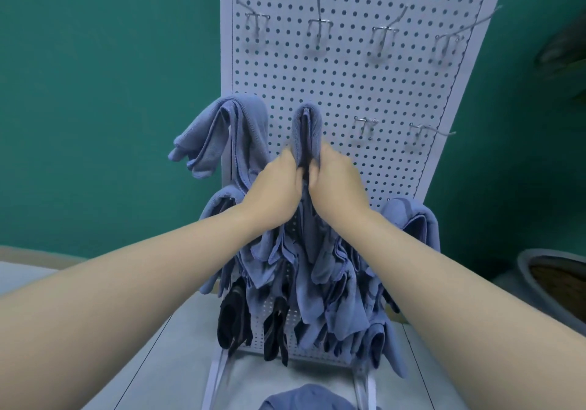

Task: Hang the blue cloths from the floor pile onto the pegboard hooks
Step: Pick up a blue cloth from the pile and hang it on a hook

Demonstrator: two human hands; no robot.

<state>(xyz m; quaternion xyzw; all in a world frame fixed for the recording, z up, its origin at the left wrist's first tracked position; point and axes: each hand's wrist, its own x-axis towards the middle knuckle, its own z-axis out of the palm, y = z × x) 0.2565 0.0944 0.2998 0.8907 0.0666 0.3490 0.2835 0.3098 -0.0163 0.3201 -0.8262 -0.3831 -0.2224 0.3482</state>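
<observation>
A white pegboard (348,76) stands upright in front of me. A blue cloth (307,130) is draped over a hook in its middle row. My left hand (276,187) and my right hand (336,181) both pinch this cloth just below its fold, one on each side. Another blue cloth (222,130) hangs on the hook to the left. Several more blue cloths (317,282) hang lower down, and one (415,219) at the right edge. The floor pile of blue cloth (304,398) shows at the bottom edge.
Bare metal hooks (320,25) line the top row, and two more (366,124) sit right of my hands. Dark cloths (234,317) hang at the board's lower left. A grey planter (551,282) stands on the floor at the right. A green wall lies behind.
</observation>
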